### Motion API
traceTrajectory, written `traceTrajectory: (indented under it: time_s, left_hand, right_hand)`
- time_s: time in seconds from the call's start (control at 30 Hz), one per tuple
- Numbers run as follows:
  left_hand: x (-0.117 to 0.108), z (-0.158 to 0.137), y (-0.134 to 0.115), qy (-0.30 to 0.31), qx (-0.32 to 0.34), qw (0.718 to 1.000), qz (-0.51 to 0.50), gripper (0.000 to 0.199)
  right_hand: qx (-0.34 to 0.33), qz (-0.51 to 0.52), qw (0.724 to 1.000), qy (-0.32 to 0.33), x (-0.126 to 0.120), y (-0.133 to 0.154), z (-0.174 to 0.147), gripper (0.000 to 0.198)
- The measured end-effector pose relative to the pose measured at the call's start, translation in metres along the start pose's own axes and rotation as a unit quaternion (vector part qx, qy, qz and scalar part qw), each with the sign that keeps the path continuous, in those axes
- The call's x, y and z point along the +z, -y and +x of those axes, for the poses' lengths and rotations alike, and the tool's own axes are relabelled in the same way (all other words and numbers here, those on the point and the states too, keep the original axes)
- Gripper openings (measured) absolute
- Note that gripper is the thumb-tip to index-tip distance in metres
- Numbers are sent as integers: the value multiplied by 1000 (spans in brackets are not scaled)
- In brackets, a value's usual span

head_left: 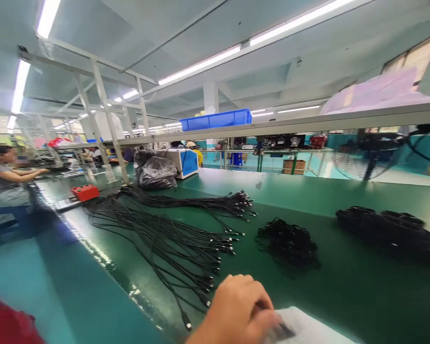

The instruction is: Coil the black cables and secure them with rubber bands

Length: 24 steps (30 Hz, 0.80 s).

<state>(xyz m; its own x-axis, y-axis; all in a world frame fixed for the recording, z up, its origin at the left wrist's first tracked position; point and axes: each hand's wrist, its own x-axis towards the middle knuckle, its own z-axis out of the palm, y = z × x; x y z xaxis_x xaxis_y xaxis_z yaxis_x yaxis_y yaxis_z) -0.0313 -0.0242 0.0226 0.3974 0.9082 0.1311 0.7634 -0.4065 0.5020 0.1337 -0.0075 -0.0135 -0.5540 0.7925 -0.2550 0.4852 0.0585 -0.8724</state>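
My left hand [238,308] is at the bottom middle, fingers curled and thumb bent in. It is closed at the edge of a white sheet-like thing [308,327], perhaps a bag. A small dark piece shows beside the thumb, too blurred to name. My right hand is out of view. Just beyond my left hand, a spread bundle of black cables [165,243] lies with its metal-tipped plugs toward me. A second bundle of black cables [186,200] lies behind it. To the right is a tangled heap of thin black loops [288,241].
Coiled black cables [387,229] lie on the green table [326,286] at right. Farther back are a red box [85,192], a black plastic bag [157,172] and a blue-and-white machine [186,162]. A shelf above bears a blue tray [217,120]. A person [7,177] sits far left.
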Motion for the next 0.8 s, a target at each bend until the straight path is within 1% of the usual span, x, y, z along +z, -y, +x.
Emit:
traceTrajectory:
  time_s: [0.07, 0.13, 0.17, 0.2, 0.23, 0.27, 0.3, 0.33, 0.4, 0.5, 0.57, 0.67, 0.73, 0.8]
  left_hand:
    - [-7, 2, -1, -8, 12, 999, -49, 6]
    - [-8, 8, -1, 2, 5, 996, -84, 10]
    - [-8, 11, -1, 15, 4, 995, -99, 12]
    - [-7, 15, -1, 33, 5, 993, -111, 13]
    - [-6, 19, -2, 51, 8, 992, -118, 13]
    - [-6, 22, -3, 69, 11, 990, -121, 13]
    - [-6, 25, -4, 83, 15, 989, -118, 13]
    - [-6, 27, -6, 94, 17, 989, -112, 12]
    - [-7, 31, -9, 108, 21, 989, -99, 12]
    - [-5, 37, -13, 126, 33, 987, -98, 12]
    - [-2, 41, -14, 131, 40, 985, -105, 12]
    - [6, 46, -14, 120, 35, 984, -125, 13]
    - [12, 48, -14, 104, 29, 982, -154, 16]
    - [16, 49, -13, 88, 32, 978, -184, 17]
  right_hand:
    - [27, 42, 998, 23, 4, -4, -2, 22]
    - [47, 125, 989, 67, 9, -10, -1, 32]
    - [48, 243, 959, 137, 12, -13, 1, 37]
    - [38, 343, 917, 199, 15, -18, 4, 40]
    - [24, 420, 873, 246, 17, -22, 7, 42]
    - [12, 478, 831, 285, 19, -27, 10, 43]
    - [3, 511, 801, 312, 21, -31, 14, 43]
    - [0, 532, 780, 329, 22, -35, 16, 42]
    - [0, 554, 756, 349, 25, -43, 20, 41]
    - [-4, 566, 747, 349, 27, -50, 22, 42]
    - [-6, 565, 750, 344, 27, -54, 21, 42]
    - [-1, 565, 757, 328, 27, -57, 19, 41]
    - [-8, 576, 765, 289, 27, -59, 20, 41]
    - [-35, 595, 775, 210, 29, -59, 23, 37]
